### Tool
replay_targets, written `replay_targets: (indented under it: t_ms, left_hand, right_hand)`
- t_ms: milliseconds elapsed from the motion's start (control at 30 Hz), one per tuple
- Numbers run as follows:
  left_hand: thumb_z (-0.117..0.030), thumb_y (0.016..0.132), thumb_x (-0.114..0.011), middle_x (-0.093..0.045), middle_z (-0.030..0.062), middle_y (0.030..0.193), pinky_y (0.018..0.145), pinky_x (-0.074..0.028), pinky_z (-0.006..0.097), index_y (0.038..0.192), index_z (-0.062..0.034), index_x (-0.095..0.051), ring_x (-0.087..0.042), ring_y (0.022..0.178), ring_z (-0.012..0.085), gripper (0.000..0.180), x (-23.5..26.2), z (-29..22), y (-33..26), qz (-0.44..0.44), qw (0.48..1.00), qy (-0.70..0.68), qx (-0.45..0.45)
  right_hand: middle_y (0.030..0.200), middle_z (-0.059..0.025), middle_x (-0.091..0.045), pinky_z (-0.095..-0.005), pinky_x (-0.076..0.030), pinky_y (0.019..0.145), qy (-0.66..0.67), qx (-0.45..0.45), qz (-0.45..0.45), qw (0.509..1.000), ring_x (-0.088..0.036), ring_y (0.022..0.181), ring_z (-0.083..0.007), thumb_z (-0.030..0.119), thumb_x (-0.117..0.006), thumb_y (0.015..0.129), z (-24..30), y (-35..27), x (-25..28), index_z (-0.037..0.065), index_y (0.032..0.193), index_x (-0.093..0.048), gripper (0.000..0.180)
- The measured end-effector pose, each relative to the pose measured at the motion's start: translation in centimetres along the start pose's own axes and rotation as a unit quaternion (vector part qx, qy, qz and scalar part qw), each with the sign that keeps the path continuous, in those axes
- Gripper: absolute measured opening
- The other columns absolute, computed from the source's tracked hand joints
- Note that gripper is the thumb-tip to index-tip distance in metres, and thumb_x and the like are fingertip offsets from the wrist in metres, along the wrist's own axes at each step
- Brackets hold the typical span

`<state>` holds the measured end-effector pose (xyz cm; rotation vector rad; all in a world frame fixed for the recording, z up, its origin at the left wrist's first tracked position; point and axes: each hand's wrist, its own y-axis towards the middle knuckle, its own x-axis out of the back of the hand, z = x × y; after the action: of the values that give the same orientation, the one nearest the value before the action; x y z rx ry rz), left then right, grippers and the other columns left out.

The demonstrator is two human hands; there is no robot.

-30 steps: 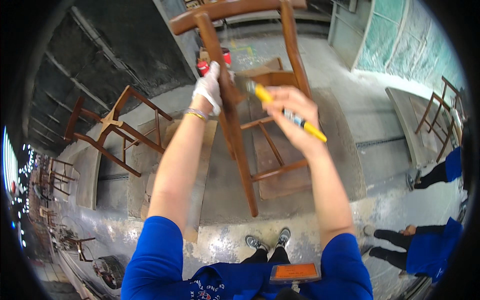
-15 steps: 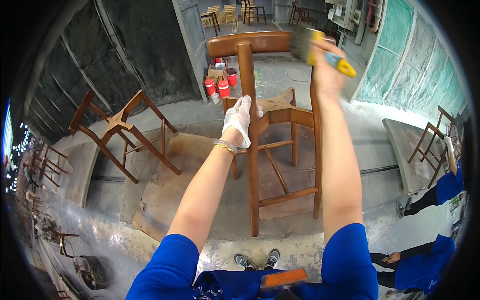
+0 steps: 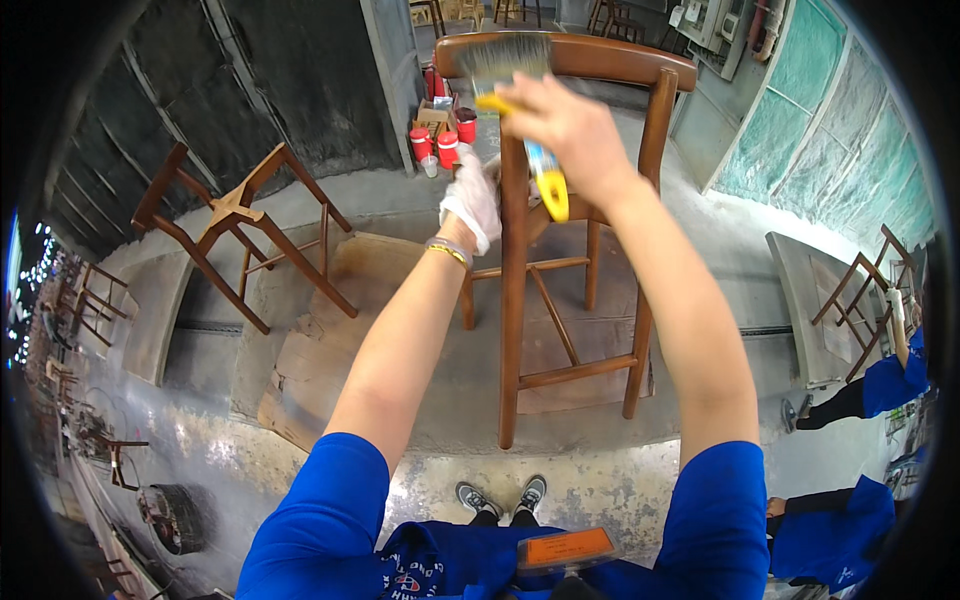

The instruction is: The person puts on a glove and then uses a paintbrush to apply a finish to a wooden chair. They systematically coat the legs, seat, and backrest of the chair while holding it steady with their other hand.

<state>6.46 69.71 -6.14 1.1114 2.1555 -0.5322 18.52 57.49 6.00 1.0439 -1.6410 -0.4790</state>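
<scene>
In front of me a brown wooden chair frame (image 3: 510,330) stands upright without a seat panel, its curved back rail at the top. My left hand (image 3: 472,198), in a thin white glove, grips the frame's left back post; some fingers are hidden behind the wood. Bare, my right hand (image 3: 572,132) is closed around a wide flat paintbrush (image 3: 508,60) with dark bristles and a yellow handle. Those bristles lie over the left end of the back rail, and the handle slants down across the left post.
Brown cardboard (image 3: 345,330) lies under the chair. Another seatless chair frame (image 3: 235,215) stands to the left. Red containers (image 3: 447,145) sit by the dark wall. A chair frame (image 3: 862,300) on a grey platform (image 3: 800,320) and two people in blue shirts are at the right.
My right hand has swept the paintbrush leftward along the back rail, from its right part to its left end. The chair frame has turned slightly, with my left hand still on its post.
</scene>
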Motion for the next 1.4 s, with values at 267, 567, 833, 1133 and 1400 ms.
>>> replay_targets:
  t_ms: [267, 567, 833, 1133, 1400]
  left_hand:
    - [-0.048, 0.094, -0.075, -0.076, 0.0083, 0.126, 0.098, -0.055, 0.036, 0.130, -0.0086, -0.072, -0.071, 0.112, 0.0195, 0.054, -0.8, -4.1, 0.7, -0.012, 0.873, 0.472, -0.124]
    - [-0.048, 0.100, -0.068, -0.079, 0.0046, 0.098, 0.084, -0.057, 0.038, 0.116, -0.0099, -0.073, -0.072, 0.095, 0.0197, 0.042, -2.4, -4.4, 4.4, -0.153, 0.770, 0.613, -0.091]
    - [-0.025, 0.102, -0.070, -0.066, 0.0034, 0.080, 0.060, -0.049, 0.036, 0.099, -0.0066, -0.069, -0.062, 0.070, 0.0174, 0.019, -1.5, -5.1, 7.8, 0.000, 0.923, 0.358, -0.137]
    - [-0.025, 0.102, -0.072, -0.066, 0.0020, 0.082, 0.060, -0.051, 0.034, 0.098, -0.0084, -0.066, -0.065, 0.070, 0.0170, 0.018, -0.6, -4.9, 10.6, 0.031, 0.942, 0.314, -0.118]
    - [-0.031, 0.103, -0.070, -0.065, -0.0005, 0.082, 0.064, -0.051, 0.033, 0.102, -0.0116, -0.066, -0.063, 0.073, 0.0144, 0.020, -1.7, -3.9, 9.5, 0.033, 0.923, 0.345, -0.170]
  right_hand:
    - [0.142, -0.0072, -0.067, -0.0450, -0.048, 0.120, 0.158, -0.050, 0.213, 0.963, -0.058, 0.141, -0.0299, 0.015, -0.068, 0.086, 16.8, -20.8, -1.7, 0.013, 0.101, -0.070, 0.015]
    - [0.135, -0.0093, -0.070, -0.0399, -0.061, 0.100, 0.223, -0.181, 0.189, 0.939, -0.069, 0.124, -0.0304, 0.001, -0.074, 0.074, 18.8, -20.8, -1.3, 0.012, 0.099, -0.073, 0.027]
    - [0.155, -0.0047, -0.059, -0.0450, -0.048, 0.119, 0.220, -0.085, 0.394, 0.888, -0.052, 0.148, -0.0254, 0.016, -0.068, 0.091, 35.3, -35.9, -1.5, 0.019, 0.107, -0.073, 0.017]
    - [0.142, -0.0052, -0.066, -0.0410, -0.061, 0.097, 0.261, -0.227, 0.261, 0.901, -0.063, 0.133, -0.0279, 0.011, -0.071, 0.084, 29.6, -32.0, -2.3, 0.019, 0.108, -0.075, 0.026]
    - [0.134, -0.0084, -0.072, -0.0397, -0.059, 0.097, 0.484, -0.524, 0.096, 0.694, -0.070, 0.118, -0.0233, 0.010, -0.081, 0.087, 32.1, -34.7, -1.0, 0.016, 0.098, -0.080, 0.013]
